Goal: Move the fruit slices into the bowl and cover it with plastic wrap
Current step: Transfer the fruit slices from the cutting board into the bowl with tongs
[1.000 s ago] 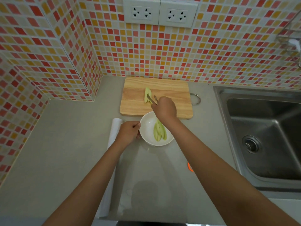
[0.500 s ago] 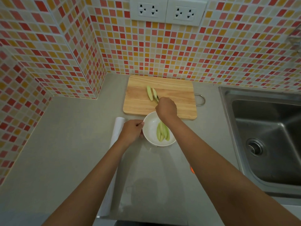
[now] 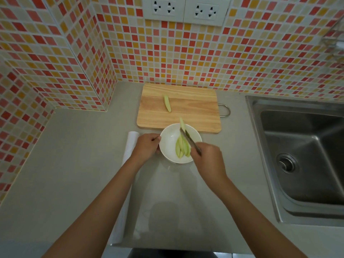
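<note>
A white bowl [image 3: 168,141] sits on the counter just in front of a wooden cutting board [image 3: 195,112]. Several pale green fruit slices [image 3: 181,148] lie inside it. My right hand [image 3: 208,159] is shut on metal tongs [image 3: 189,140], which pinch one more slice [image 3: 182,123] over the bowl's far rim. My left hand [image 3: 147,146] grips the bowl's left rim. One slice [image 3: 167,103] remains on the board. A roll of plastic wrap [image 3: 128,159] lies left of the bowl, its clear sheet [image 3: 167,202] spread over the counter toward me.
A steel sink [image 3: 301,161] fills the right side. Tiled walls close off the back and the left corner, with two power sockets [image 3: 185,9] above the board. The board's metal handle [image 3: 225,109] points toward the sink.
My right hand has pulled back from the board toward the bowl, carrying one slice in the tongs. One slice is left on the board. My left hand stayed on the bowl.
</note>
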